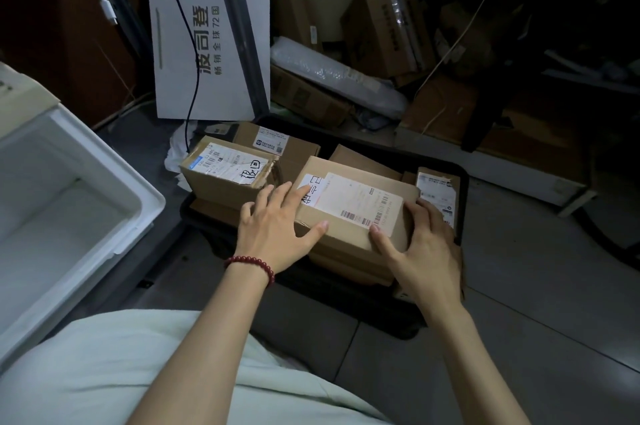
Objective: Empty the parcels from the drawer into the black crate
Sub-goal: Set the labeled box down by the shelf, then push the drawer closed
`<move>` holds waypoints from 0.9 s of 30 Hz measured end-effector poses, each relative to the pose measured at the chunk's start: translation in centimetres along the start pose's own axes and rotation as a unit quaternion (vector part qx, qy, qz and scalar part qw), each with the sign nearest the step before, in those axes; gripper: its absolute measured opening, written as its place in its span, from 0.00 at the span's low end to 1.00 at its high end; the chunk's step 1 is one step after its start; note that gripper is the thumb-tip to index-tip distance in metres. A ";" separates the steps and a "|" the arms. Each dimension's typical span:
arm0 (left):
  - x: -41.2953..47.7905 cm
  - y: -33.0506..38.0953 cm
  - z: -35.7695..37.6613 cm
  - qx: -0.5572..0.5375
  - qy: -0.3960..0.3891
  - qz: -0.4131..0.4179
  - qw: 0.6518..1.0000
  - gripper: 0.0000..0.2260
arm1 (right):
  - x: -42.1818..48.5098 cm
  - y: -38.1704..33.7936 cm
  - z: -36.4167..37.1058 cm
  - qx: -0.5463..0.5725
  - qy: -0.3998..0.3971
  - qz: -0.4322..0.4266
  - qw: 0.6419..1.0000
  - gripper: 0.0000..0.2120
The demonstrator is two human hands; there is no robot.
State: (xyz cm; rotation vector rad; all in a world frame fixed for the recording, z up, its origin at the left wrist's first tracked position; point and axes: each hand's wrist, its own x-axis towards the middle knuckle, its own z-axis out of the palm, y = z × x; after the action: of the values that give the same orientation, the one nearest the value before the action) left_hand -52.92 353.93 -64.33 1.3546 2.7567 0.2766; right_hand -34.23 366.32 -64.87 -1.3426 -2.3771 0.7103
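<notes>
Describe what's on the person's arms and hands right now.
Both forearms are bare: no sleeves, no gloves. The left hand has a bracelet of round dark red beads at its wrist. The right hand shows no ring, watch or band. A pale greenish-white garment covers the body below.

The left hand (277, 227) wears at its wrist a bracelet (250, 263) of round, dark red beads, glossy and even in size, strung in a single close row. Both forearms are uncovered down to the frame's lower edge. The thumbnails of the left hand and the right hand (427, 251) are short. Under the arms shows a pale mint-green garment (86, 372) of plain, smooth cloth, softly creased.
</notes>
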 end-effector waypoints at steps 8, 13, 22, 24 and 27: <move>-0.3 -0.1 -1.3 0.002 0.079 -0.014 0.997 0.29 | 0.9 -1.6 -1.1 -0.087 -0.016 -0.064 0.994 0.28; -1.5 -1.6 -2.4 0.013 0.082 -0.077 0.994 0.25 | 0.9 -4.7 -0.2 -0.058 -0.036 -0.125 0.990 0.25; -6.0 -8.1 -7.6 0.034 0.132 -0.212 0.968 0.24 | 1.1 -14.3 1.9 -0.026 -0.082 -0.259 0.962 0.24; -7.5 -9.8 -9.2 0.011 0.136 -0.250 0.959 0.24 | 0.8 -16.8 2.3 -0.023 -0.091 -0.292 0.952 0.25; -10.8 -12.3 -11.3 0.015 0.142 -0.304 0.942 0.24 | -0.6 -21.4 3.2 -0.001 -0.104 -0.361 0.927 0.24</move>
State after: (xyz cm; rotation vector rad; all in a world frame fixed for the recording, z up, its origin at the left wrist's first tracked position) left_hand -57.37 336.46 -55.81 0.4277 3.2453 0.4137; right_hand -50.50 355.63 -55.44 -0.3131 -2.7505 0.6331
